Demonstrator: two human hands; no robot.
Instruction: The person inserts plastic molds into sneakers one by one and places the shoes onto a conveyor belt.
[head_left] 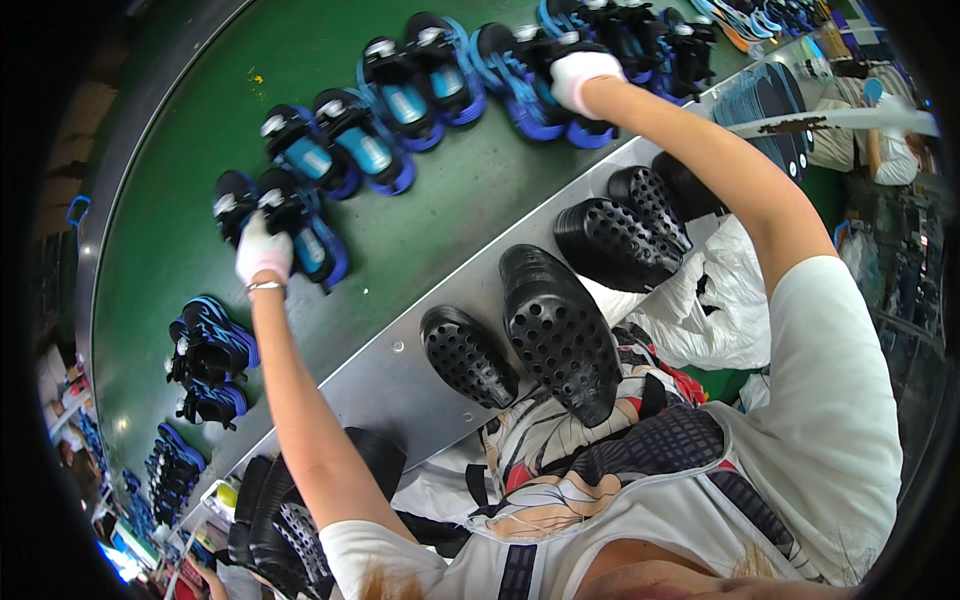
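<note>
My left hand [264, 252], in a white glove, has its fingers closed at the strap of a black-and-blue sandal [314, 243] on the green surface [420, 215]. A matching sandal [234, 200] lies just left of it. Farther right, my gloved right hand [582, 82] is closed on the upper part of another sandal [590, 133], which it partly covers. Between my hands stand more pairs with light blue insoles, such as this sandal [365, 150] and this sandal [408, 100]. My right fingertips are partly hidden among the shoes.
Along the metal ledge [385, 365] nearest me lie black perforated foot-shaped forms [560, 335]. A white bag [715, 290] hangs to the right. More sandals [210, 350] stand at the left, and a whitish rail [830, 120] crosses at the right. Other people are in the background.
</note>
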